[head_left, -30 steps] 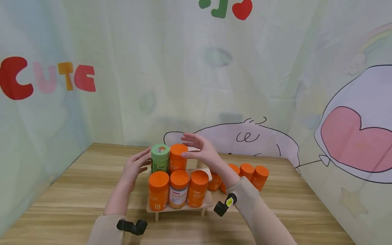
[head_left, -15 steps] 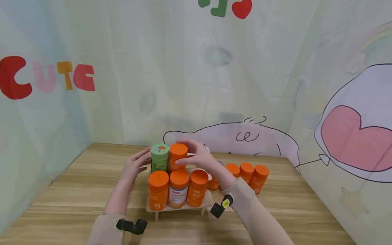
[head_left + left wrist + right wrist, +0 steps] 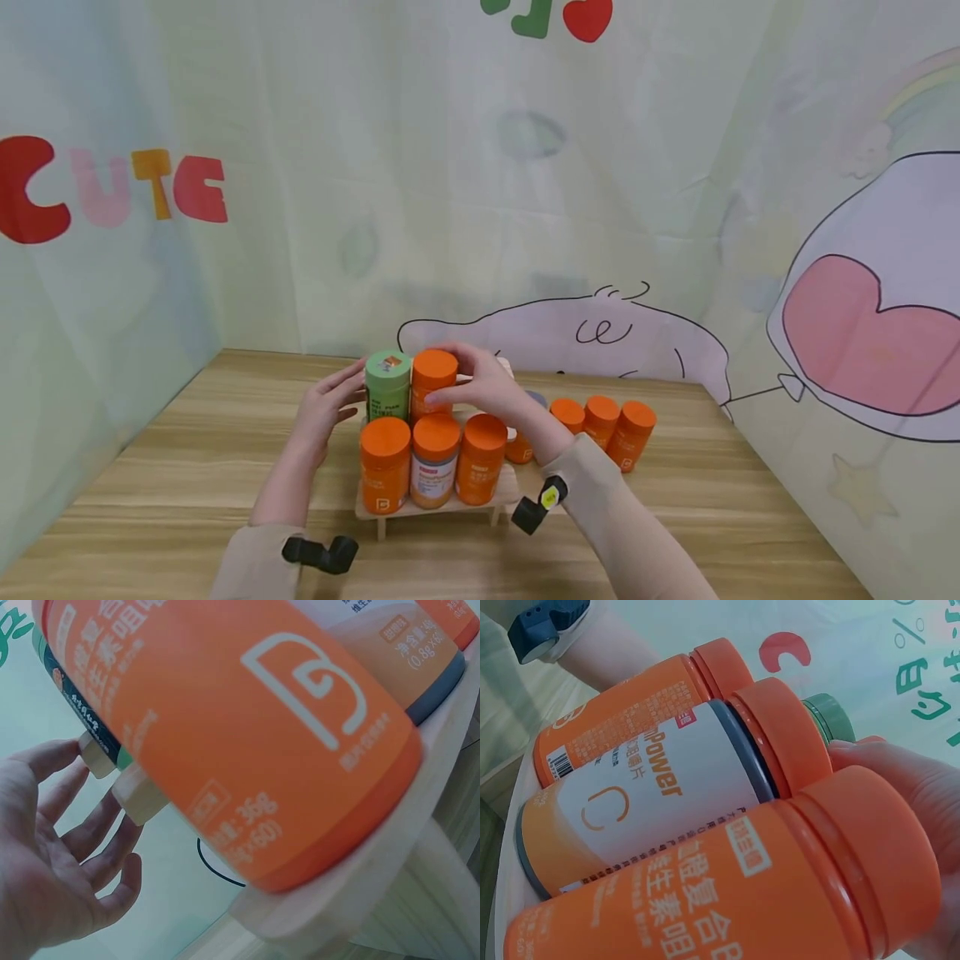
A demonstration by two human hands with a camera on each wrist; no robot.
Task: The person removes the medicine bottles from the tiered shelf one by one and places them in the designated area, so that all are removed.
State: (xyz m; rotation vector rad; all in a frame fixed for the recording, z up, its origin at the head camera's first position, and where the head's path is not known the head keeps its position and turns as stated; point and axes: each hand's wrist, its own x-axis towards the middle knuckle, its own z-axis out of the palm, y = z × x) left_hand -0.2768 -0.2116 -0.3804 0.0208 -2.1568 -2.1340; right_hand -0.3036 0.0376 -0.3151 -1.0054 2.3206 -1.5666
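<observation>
A two-step wooden rack (image 3: 509,483) bears supplement jars. On its upper step stand a green jar (image 3: 387,390) and, to the right, an orange jar (image 3: 434,377). My right hand (image 3: 491,390) holds that orange jar, thumb in front and fingers behind the lid. To the left of the green jar is my left hand (image 3: 321,417), fingers loosely bent; in the left wrist view its fingertips are at the rack's end. An orange jar (image 3: 386,468), a white-labelled jar (image 3: 433,479) and another orange jar (image 3: 482,462) fill the lower step, hiding much of the right hand in the right wrist view.
Several more orange-lidded jars (image 3: 632,437) stand on the wooden table (image 3: 187,483), right of the rack and partly behind my right forearm. A printed curtain (image 3: 360,208) encloses the table at the back and sides.
My right hand has come in leftward and down, its thumb and fingers closing round the upper orange jar. The left hand has stayed beside the green jar.
</observation>
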